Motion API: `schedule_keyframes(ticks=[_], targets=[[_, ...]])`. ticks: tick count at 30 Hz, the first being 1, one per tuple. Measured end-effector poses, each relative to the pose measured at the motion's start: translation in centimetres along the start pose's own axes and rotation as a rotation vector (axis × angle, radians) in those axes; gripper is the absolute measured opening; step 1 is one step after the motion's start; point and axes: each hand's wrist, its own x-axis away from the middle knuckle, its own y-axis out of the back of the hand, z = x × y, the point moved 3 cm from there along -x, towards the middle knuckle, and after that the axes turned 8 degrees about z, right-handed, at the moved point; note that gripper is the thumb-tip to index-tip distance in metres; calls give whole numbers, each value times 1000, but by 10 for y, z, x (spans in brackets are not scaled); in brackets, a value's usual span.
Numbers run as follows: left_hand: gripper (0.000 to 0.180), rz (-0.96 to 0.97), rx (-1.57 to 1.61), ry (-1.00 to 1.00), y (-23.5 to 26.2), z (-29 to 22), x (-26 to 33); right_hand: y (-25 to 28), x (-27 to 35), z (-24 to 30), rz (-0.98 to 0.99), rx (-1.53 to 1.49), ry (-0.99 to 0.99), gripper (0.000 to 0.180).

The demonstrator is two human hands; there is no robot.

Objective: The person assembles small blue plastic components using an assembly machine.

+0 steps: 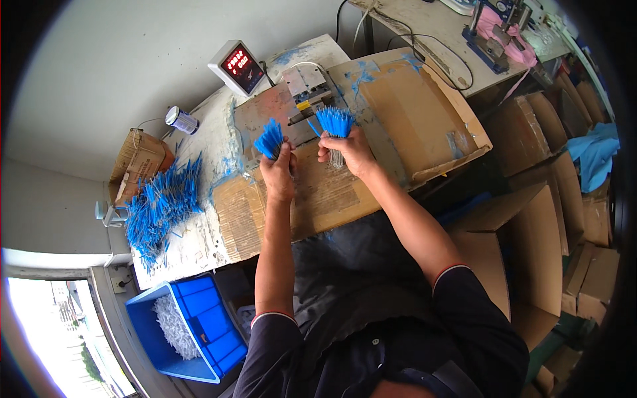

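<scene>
My left hand is closed around a bundle of thin blue-ended strips, its blue ends fanned out upward. To its right, my right hand grips a second bundle of thin blue-ended strips, with pale, wire-like lower ends hanging below the fingers. Both bundles are held above the cardboard-covered table, apart from each other. Just beyond the hands sits a small metal fixture with a yellow part. I cannot make out exactly what kind of strips these are.
A large pile of blue strips lies at left, beside a cardboard box and a small can. A display box with red digits stands behind. Below left is a blue crate of white pieces; open cartons crowd the right.
</scene>
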Motion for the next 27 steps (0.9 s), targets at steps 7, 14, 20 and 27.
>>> schedule_keyframes(ticks=[7,14,20,27], targets=[[12,72,-142,131,-28,3,-26,-6,-4,-5,28,150,-73,10],[14,9,92,54,-9,-4,-43,14,-6,3,-327,-110,180,11],[13,174,30,179,-30,9,-51,-1,-16,0,-52,321,20,13],[9,-238,-132,-148,0,10,-76,2,-27,-1,-278,255,-81,18]])
